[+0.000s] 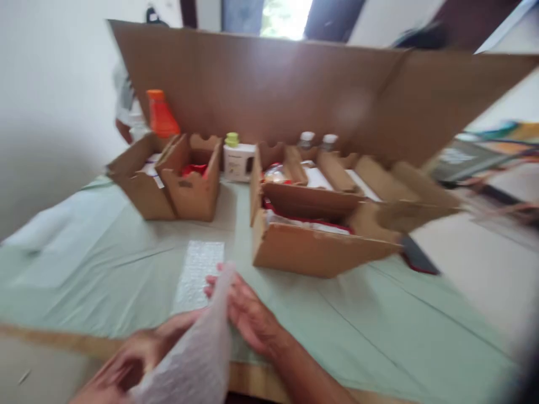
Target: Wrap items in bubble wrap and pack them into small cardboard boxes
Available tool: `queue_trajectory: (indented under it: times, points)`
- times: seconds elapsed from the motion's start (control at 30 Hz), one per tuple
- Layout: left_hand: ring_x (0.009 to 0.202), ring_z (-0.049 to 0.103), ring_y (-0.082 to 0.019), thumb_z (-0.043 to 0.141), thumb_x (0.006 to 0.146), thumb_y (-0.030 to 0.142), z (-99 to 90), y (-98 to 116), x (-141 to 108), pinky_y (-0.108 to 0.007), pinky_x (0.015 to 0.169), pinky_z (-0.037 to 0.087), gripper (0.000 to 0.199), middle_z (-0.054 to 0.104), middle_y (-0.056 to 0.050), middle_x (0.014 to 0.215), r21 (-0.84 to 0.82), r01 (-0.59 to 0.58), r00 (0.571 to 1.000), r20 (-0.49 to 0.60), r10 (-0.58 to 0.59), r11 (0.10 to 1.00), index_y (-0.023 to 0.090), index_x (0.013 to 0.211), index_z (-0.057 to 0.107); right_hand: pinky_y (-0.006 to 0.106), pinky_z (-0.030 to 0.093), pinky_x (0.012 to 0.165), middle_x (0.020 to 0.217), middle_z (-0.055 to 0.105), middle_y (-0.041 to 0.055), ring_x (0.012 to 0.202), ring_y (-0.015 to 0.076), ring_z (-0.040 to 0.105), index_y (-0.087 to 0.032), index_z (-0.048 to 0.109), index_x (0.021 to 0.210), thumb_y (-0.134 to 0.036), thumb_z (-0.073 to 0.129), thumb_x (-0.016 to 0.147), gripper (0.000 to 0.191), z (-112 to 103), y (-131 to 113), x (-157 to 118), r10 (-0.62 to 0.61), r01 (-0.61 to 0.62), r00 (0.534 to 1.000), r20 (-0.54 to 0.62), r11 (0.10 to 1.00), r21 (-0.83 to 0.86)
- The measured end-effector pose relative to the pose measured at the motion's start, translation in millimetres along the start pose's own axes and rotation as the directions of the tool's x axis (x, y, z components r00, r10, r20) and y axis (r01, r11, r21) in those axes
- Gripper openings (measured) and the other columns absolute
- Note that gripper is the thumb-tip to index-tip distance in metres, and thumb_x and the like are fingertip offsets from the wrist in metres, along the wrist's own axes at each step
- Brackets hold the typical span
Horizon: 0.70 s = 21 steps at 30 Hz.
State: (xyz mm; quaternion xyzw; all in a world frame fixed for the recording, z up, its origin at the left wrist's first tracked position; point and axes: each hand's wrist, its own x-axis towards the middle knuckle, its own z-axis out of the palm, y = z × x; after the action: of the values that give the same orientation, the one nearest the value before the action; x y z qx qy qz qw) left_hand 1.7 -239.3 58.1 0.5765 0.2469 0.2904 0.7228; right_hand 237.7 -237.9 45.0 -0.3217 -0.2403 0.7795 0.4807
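Head view, wrap and grip: a sheet of bubble wrap (200,353) rises between two bare hands at the near edge of the table, its narrow top beside the right fingers and its wider part running down out of the picture
Left hand: the left hand (141,353) is at the sheet's left side, fingers curled; whether they pinch the sheet I cannot tell
Right hand: the right hand (252,317) is open, fingers slightly spread and reaching past the sheet's upper end, partly hidden by it
Wrap's look: whitish, see-through in a cloudy way, finely bumpy, tilted and blurred
Flat piece: a rectangular clear bubble-wrap piece (200,269) lies on the pale green cloth (138,280), just beyond the hands
Left boxes: two open brown cardboard boxes (191,193) stand side by side, red and white items inside
Between the boxes: a white carton (239,163), with a lime-green cap (231,139) showing above it
Right boxes: a cluster of open boxes, the front one (320,255) wide and holding something white and dark red
Behind: a tall cardboard panel (252,84), with an orange bottle (163,115) at left and two white caps (307,136) in front of it
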Motion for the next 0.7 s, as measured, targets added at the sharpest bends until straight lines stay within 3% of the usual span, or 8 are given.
queue_trajectory:
  times: [0.07,0.13,0.2,0.27,0.37,0.47,0.57,0.7]
  points:
    - [0.140,0.049,-0.042,0.079,0.071,0.065,20.9,12.5,6.1,-0.057,0.109,0.041,0.043,0.058,-0.001,0.151,-0.150,-0.027,0.999,0.034,0.033,0.988,0.025,0.073,0.063,0.037,0.050,0.097,0.127,0.069,0.0100,0.112,0.0250,0.067,-0.026,0.055,0.139,-0.056,0.090,0.069,0.084,-7.0,-9.6,-7.1,0.015,-0.016,1.000,0.014,1.000,0.009]
    - [0.135,0.054,-0.043,0.081,0.074,0.053,30.1,16.3,12.5,-0.054,0.105,0.043,0.040,0.060,-0.006,0.149,-0.329,-0.034,0.993,0.096,0.070,0.944,0.021,0.068,0.059,0.032,0.054,0.081,0.106,0.073,0.0070,0.090,0.0211,0.070,-0.024,0.056,0.139,-0.054,0.090,0.069,0.083,-15.0,-20.0,-9.6,0.043,-0.042,0.999,0.030,0.999,-0.030]
    - [0.128,0.059,-0.039,0.082,0.076,0.042,26.6,11.2,12.9,-0.048,0.101,0.045,0.031,0.062,-0.010,0.145,-0.439,-0.027,0.992,0.099,0.079,0.898,0.019,0.069,0.062,0.025,0.051,0.063,0.084,0.070,0.0005,0.067,0.0148,0.064,-0.023,0.062,0.130,-0.052,0.093,0.065,0.078,-20.0,-30.1,-9.3,0.042,-0.046,0.998,-0.036,0.992,-0.119]
    - [0.113,0.066,-0.030,0.085,0.075,0.039,14.4,0.8,6.6,-0.037,0.093,0.047,0.024,0.070,-0.011,0.130,-0.508,-0.017,0.999,0.034,0.039,0.861,0.020,0.082,0.072,0.022,0.047,0.056,0.076,0.066,-0.0017,0.060,0.0127,0.060,-0.023,0.066,0.119,-0.050,0.095,0.061,0.071,-20.7,-40.1,-7.5,-0.016,-0.016,0.989,-0.145,0.976,-0.219]
    - [0.092,0.068,-0.020,0.089,0.071,0.049,-6.1,-12.7,-5.3,-0.026,0.079,0.046,0.064,0.075,-0.007,0.105,-0.575,0.030,0.998,-0.024,-0.053,0.818,0.026,0.127,0.069,0.022,0.047,0.053,0.077,0.068,0.0003,0.059,0.0133,0.061,-0.022,0.069,0.107,-0.051,0.096,0.059,0.063,-16.7,-53.0,-0.7,-0.102,0.018,0.971,-0.215,0.931,-0.363]
    - [0.094,0.068,-0.021,0.093,0.065,0.052,-14.8,-12.2,-6.5,-0.026,0.081,0.047,0.096,0.074,-0.007,0.106,-0.536,0.112,0.993,0.020,-0.120,0.837,0.028,0.149,0.053,0.023,0.048,0.051,0.074,0.070,0.0023,0.058,0.0146,0.060,-0.021,0.072,0.105,-0.055,0.092,0.064,0.057,-11.0,-58.2,11.8,-0.178,0.046,0.966,-0.185,0.829,-0.557]
    - [0.099,0.066,-0.023,0.089,0.073,0.049,-11.9,-1.6,3.7,-0.029,0.085,0.048,0.073,0.072,-0.007,0.109,-0.354,0.165,0.986,0.021,-0.168,0.921,0.026,0.137,0.065,0.025,0.049,0.053,0.075,0.072,0.0040,0.061,0.0168,0.062,-0.020,0.075,0.102,-0.058,0.088,0.067,0.053,-3.4,-58.4,26.9,-0.262,0.102,0.958,-0.118,0.694,-0.713]
    - [0.081,0.064,-0.017,0.077,0.085,0.057,-14.0,7.5,11.2,-0.025,0.073,0.048,0.051,0.071,-0.006,0.098,-0.229,0.208,0.975,-0.024,-0.219,0.951,0.021,0.120,0.074,0.027,0.055,0.060,0.089,0.075,0.0082,0.075,0.0207,0.068,-0.023,0.076,0.110,-0.060,0.085,0.072,0.053,5.4,-66.1,42.2,-0.379,0.210,0.924,-0.044,0.601,-0.771]
